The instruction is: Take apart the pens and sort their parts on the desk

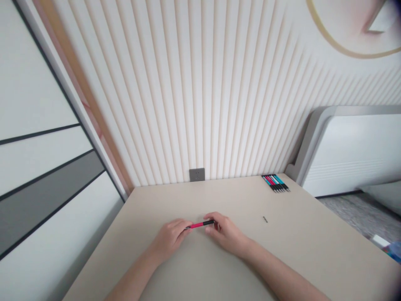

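Currently, both hands hold one red pen [200, 225] level, just above the beige surface [297, 251] near its middle. The left hand [171, 237] pinches the tip end; the right hand [226, 234] pinches the black cap end. Each grip is closed tight around the barrel, fingers curled. For a clean separation or joining, keep the barrel straight and apply force along its axis. A small dark part [265, 219] lies nearby; a row of pens [275, 183] rests at the far edge.

Slim pen [200, 225], pink barrel with black end (right side), lying level, just above the beige table [297, 251]
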Available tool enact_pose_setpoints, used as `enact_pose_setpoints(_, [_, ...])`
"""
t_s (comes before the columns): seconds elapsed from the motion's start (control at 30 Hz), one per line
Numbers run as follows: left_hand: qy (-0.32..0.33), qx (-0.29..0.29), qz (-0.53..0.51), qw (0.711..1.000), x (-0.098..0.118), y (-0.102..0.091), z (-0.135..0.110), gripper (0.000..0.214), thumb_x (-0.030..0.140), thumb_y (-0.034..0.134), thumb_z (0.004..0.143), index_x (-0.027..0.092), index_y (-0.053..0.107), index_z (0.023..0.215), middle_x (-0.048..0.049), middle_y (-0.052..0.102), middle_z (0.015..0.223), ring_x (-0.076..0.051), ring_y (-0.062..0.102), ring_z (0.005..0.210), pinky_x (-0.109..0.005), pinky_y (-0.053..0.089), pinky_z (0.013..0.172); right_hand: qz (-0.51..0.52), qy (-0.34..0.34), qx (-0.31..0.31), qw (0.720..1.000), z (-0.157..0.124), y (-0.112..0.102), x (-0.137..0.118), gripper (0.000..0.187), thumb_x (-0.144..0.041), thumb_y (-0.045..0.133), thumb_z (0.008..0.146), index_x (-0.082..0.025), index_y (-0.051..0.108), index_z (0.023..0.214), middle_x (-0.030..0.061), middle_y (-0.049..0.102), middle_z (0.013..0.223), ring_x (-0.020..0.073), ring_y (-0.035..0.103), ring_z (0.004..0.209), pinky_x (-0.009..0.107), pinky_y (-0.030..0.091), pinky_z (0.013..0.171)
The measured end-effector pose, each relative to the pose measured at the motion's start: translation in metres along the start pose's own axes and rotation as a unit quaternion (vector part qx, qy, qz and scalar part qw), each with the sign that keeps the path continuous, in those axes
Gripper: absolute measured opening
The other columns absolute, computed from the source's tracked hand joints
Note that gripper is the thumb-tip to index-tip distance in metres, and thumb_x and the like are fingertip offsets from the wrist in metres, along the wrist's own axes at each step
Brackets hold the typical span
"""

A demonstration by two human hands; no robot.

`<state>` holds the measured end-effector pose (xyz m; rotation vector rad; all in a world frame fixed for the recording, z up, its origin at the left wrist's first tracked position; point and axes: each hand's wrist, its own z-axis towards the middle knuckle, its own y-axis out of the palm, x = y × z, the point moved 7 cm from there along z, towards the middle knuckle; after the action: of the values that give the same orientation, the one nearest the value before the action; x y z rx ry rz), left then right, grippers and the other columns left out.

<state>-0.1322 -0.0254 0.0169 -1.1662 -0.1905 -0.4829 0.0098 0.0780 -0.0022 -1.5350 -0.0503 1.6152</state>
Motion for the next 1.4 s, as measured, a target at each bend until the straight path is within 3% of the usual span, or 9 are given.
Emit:
enact_pose_setpoints(0.1, [0.004,-0.003,0.012,1.0,-0.0001,0.002,-0.0009,0.022,0.029,0.045,0.098,0.021,0.065,0.102,-0.0027,0.07,0.089,-0.015,0.065,0.082,-0.025,0.052,0.074,0.002,-0.006,-0.017,1.0,-0.0012,0.0011,-0.0035,0.024,-0.029,0.043,0.096,-0.019,0.066,0.095,0.0022,0.066,0.081,0.0142,0.056,0.072,0.026,0.043,0.068])
enact_pose_setpoints(0.27, [0.019,-0.003,0.02,1.0,0.0005,0.0039,-0.0021,0.024,0.031,0.044,0.099,0.02,0.065,0.103,-0.0038,0.069,0.091,-0.015,0.065,0.084,-0.025,0.052,0.075,0.009,-0.004,-0.02,1.0,-0.0027,0.0019,-0.0041,0.02,-0.03,0.051,0.092,-0.019,0.063,0.105,0.0015,0.065,0.083,0.0143,0.056,0.07,0.026,0.043,0.066])
enact_pose_setpoints(0.37, [0.025,-0.014,0.03,0.999,0.0012,0.0053,-0.0023,0.024,0.033,0.045,0.099,0.02,0.064,0.103,-0.004,0.069,0.091,-0.016,0.064,0.084,-0.026,0.051,0.076,-0.002,-0.025,-0.036,0.999,-0.0033,0.0044,-0.0058,0.024,-0.029,0.042,0.097,-0.02,0.065,0.096,0.003,0.066,0.085,0.0157,0.058,0.078,0.028,0.044,0.074])
enact_pose_setpoints(0.43, [0.025,-0.017,0.036,0.999,0.0013,0.0055,-0.0023,0.024,0.034,0.045,0.099,0.02,0.064,0.103,-0.0039,0.068,0.09,-0.016,0.064,0.083,-0.026,0.051,0.075,-0.015,-0.026,-0.019,0.999,-0.0033,0.0021,-0.005,0.018,-0.027,0.048,0.094,-0.019,0.064,0.093,0.0035,0.066,0.087,0.0161,0.058,0.079,0.028,0.044,0.073])
enact_pose_setpoints(0.8, [0.019,-0.021,0.037,0.999,0.001,0.0055,-0.0029,0.025,0.034,0.044,0.099,0.02,0.065,0.103,-0.004,0.067,0.09,-0.016,0.063,0.083,-0.025,0.051,0.075,-0.032,-0.027,-0.003,0.999,-0.004,-0.0009,-0.0035,0.016,-0.028,0.055,0.091,-0.02,0.061,0.103,0.0032,0.061,0.089,0.0157,0.056,0.077,0.027,0.044,0.068])
enact_pose_setpoints(0.93, [0.016,-0.015,0.036,0.999,0.0012,0.0058,-0.0026,0.025,0.033,0.044,0.099,0.019,0.064,0.106,-0.0043,0.067,0.093,-0.016,0.064,0.086,-0.026,0.051,0.077,-0.03,-0.052,-0.033,0.998,-0.005,0.0042,-0.0054,0.02,-0.029,0.046,0.096,-0.022,0.063,0.105,0.0044,0.062,0.094,0.0164,0.059,0.084,0.028,0.045,0.076])
enact_pose_setpoints(1.13, [0.007,-0.022,0.039,0.999,0.0017,0.0051,-0.0019,0.024,0.032,0.045,0.099,0.019,0.064,0.106,-0.0047,0.067,0.094,-0.017,0.063,0.087,-0.026,0.051,0.077,-0.04,-0.014,-0.02,0.999,-0.005,0.0033,0.0002,0.016,-0.028,0.05,0.093,-0.021,0.058,0.105,0.0013,0.065,0.087,0.0156,0.058,0.074,0.028,0.044,0.068])
enact_pose_setpoints(1.23, [0.002,-0.03,0.036,0.999,0.0025,0.0042,-0.0012,0.022,0.032,0.045,0.099,0.02,0.064,0.105,-0.0041,0.066,0.094,-0.017,0.062,0.089,-0.026,0.051,0.078,-0.034,-0.048,-0.046,0.997,-0.0051,0.0057,-0.0056,0.02,-0.031,0.046,0.095,-0.023,0.061,0.106,0.0033,0.067,0.095,0.017,0.061,0.085,0.029,0.045,0.076])
enact_pose_setpoints(1.4, [-0.015,-0.026,0.042,0.999,0.0018,0.002,0.0003,0.023,0.031,0.044,0.099,0.02,0.064,0.103,-0.0049,0.064,0.098,-0.017,0.061,0.092,-0.027,0.05,0.081,-0.057,-0.02,-0.004,0.998,-0.0049,0.0023,0.0011,0.015,-0.027,0.046,0.094,-0.02,0.058,0.1,0.0026,0.065,0.086,0.016,0.058,0.075,0.028,0.043,0.069])
